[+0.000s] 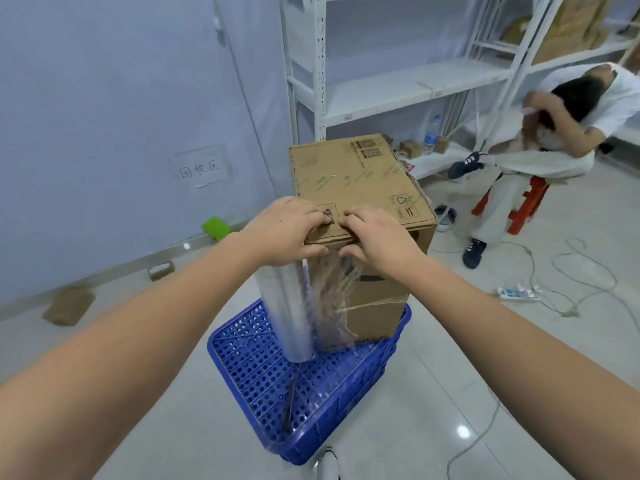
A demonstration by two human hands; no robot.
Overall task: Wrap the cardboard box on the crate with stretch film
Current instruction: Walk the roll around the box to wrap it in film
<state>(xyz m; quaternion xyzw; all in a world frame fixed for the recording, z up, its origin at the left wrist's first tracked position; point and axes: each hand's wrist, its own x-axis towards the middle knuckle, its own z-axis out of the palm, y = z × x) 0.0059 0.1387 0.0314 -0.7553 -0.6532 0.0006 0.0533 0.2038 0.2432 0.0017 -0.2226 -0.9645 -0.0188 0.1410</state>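
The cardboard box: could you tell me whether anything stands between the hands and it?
Nothing visible does. The left hand and right hand already rest on the cardboard box's near top edge, with the stretch film roll standing beside it.

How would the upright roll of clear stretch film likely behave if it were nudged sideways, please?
The upright roll of clear stretch film is tall and narrow, so it probably tips easily. Being round, it would likely roll across the perforated blue plastic crate.

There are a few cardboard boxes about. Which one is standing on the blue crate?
The tall cardboard box under both hands, with stretch film hanging down its front. It stands on the blue crate; the small boxes by the wall lie on the floor.
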